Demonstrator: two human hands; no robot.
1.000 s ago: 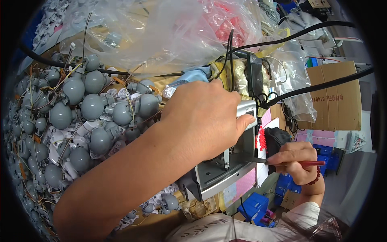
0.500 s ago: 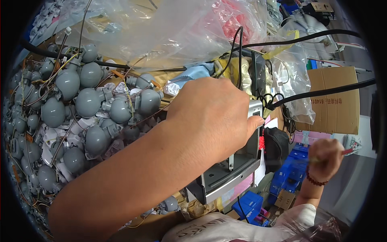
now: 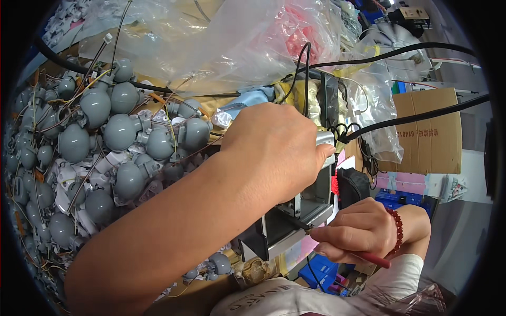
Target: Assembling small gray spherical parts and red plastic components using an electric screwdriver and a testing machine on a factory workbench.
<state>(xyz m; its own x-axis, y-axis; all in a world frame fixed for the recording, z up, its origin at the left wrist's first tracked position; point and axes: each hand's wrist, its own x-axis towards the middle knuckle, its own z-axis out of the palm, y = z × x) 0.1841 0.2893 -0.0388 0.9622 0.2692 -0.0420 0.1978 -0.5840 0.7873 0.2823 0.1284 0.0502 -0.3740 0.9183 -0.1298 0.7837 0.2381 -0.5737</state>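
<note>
Housing: an open-fronted, silver-and-black metal box-shaped housing (image 3: 301, 237), slightly below picture centre toward 4 o'clock; its opening faces the wearer, probably so that a tool can get in.
Tool: a slim tool with a red handle (image 3: 375, 258) and dark flat blade, its tip pointing toward 10 o'clock across the housing's lower rim; contact inside cannot be told.
Right hand: at the housing's 3 o'clock, the right hand (image 3: 356, 229) has its fingers clamped on the tool close to the blade, likely for control.
Left hand: the left hand (image 3: 274, 147) drapes over the housing's 11 o'clock side, thumb along its edge, apparently to steady it; the other fingers are hidden, so their grip cannot be told.
Surroundings: glossy grey plastic bulb-shaped parts (image 3: 74, 143) heaped at 10 o'clock, a clear plastic bag (image 3: 221, 47) at 11, a brown cardboard box (image 3: 429, 131) at 2.
Change: half a second ago the right hand was blurred, well away from the housing; now the blade reaches its opening, while the left hand stays put.
</note>
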